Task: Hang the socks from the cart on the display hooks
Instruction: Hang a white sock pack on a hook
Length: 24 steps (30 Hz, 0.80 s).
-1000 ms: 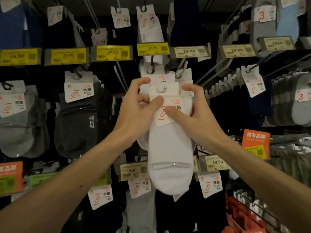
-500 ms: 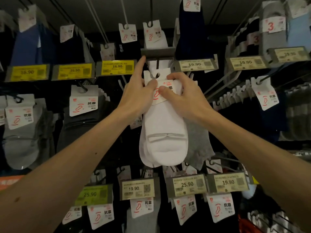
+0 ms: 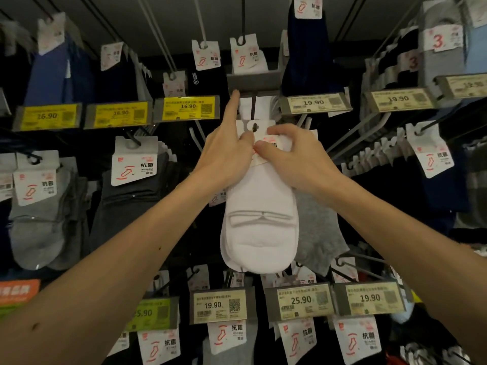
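White socks point(image 3: 259, 233) at centre display hook point(image 3: 253, 111), header card point(image 3: 243, 126) hole on its tip. Left hand point(image 3: 226, 156) pinches the card, index raised to grey label holder point(image 3: 253, 81); right hand point(image 3: 292, 156) pinches too. Risk: release before hole seats fully, pack drops

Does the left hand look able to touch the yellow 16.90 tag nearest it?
Probably yes: nothing stands between the left hand and that yellow tag, but it pinches the white socks, so it must let go first.
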Each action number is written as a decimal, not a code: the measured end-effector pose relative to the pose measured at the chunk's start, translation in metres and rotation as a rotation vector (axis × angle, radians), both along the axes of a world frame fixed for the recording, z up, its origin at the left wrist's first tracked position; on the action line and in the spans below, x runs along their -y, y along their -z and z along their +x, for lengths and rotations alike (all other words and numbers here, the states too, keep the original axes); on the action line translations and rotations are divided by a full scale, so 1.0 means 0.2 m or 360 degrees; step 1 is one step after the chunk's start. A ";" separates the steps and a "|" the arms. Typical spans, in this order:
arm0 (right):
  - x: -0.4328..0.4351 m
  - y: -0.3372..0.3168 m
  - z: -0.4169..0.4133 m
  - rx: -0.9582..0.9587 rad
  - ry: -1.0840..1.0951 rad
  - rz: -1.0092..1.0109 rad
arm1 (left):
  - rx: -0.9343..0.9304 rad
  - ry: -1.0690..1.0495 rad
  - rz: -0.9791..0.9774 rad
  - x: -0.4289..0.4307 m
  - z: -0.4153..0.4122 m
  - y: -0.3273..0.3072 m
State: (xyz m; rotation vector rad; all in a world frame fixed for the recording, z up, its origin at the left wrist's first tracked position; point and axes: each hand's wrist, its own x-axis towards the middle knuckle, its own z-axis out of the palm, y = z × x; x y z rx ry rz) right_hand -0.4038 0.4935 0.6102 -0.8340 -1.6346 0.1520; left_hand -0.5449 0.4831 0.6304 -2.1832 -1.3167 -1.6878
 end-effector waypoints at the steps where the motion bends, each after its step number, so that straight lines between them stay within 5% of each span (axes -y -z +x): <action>1: 0.00 0.01 0.00 0.0007 -0.0005 -0.0007 | -0.0004 -0.0018 0.0007 0.00 -0.01 0.01; 7: -0.02 0.16 -0.04 0.0048 0.0142 0.0116 | 0.0188 0.0012 0.0196 -0.07 -0.02 0.19; 13: -0.03 0.45 -0.14 -0.0144 -0.0087 0.0021 | 0.0705 0.0592 -0.0212 -0.08 -0.03 0.47; 24: -0.16 0.45 -0.17 -0.0142 -0.0039 0.0030 | 0.0634 0.0735 -0.0209 -0.25 -0.01 0.52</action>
